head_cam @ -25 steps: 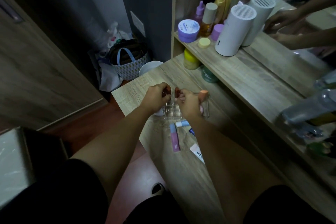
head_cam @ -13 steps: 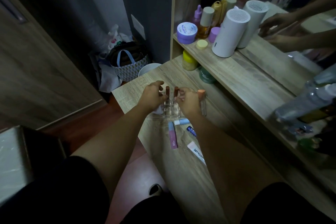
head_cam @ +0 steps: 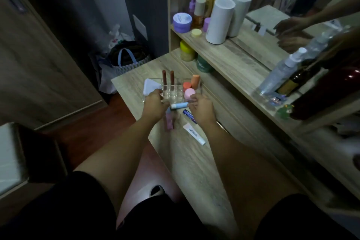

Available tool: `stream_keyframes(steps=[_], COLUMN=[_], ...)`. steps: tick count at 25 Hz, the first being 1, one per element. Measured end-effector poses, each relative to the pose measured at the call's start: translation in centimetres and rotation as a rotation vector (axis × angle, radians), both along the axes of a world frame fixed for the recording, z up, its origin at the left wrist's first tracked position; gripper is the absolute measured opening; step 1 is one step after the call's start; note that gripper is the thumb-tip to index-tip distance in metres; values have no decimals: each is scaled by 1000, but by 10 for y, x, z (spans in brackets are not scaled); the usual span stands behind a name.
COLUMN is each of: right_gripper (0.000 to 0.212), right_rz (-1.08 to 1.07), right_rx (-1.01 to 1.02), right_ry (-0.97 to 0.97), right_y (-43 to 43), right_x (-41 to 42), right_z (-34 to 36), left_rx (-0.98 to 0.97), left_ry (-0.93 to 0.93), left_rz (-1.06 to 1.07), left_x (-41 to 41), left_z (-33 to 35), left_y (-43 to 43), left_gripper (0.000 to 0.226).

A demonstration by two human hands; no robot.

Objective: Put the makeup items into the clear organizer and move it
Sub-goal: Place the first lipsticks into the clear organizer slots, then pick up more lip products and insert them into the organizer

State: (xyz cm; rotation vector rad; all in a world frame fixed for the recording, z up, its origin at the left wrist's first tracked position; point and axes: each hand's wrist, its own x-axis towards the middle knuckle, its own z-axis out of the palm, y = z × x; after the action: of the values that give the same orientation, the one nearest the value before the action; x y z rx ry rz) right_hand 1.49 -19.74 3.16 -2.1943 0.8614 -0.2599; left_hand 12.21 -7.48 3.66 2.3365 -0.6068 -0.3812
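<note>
The clear organizer stands on the wooden table. Upright in its slots are two brown lipsticks, and its right side holds an orange tube, an orange cap and a pink-capped item. A white item sits at its left. My left hand is at the organizer's front left corner and my right hand at its front right, both holding nothing. Loose between the hands and just in front lie a light blue tube, a dark blue tube, a pink tube and a white tube.
A shelf to the right carries a white cylinder, a purple jar, bottles and a spray bottle. A mirror behind it reflects my hands. Yellow and green jars stand under the shelf. A bag sits on the floor beyond the table.
Both hands have let go of the lipsticks and drawn back from the organizer's top to its near edge. The two brown lipsticks now stand uncovered in their slots.
</note>
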Motion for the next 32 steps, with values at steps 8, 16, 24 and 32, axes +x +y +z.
stream_keyframes(steps=[8, 16, 24, 32], right_gripper=[46, 45, 35, 6], right_rz=[-79, -99, -155, -242], right_rx=[-212, -232, -133, 631], right_ry=[397, 467, 253, -185], right_y=[-4, -3, -4, -22], right_x=[-83, -93, -98, -60], right_z=[-37, -53, -51, -9], left_rx=[246, 315, 222, -254], left_ry=[-110, -185, 55, 748], left_rz=[-221, -252, 3, 195], left_x=[-47, -62, -61, -32], left_z=[-47, -61, -53, -16], left_y=[11, 17, 11, 17], left_gripper=[35, 34, 49, 41])
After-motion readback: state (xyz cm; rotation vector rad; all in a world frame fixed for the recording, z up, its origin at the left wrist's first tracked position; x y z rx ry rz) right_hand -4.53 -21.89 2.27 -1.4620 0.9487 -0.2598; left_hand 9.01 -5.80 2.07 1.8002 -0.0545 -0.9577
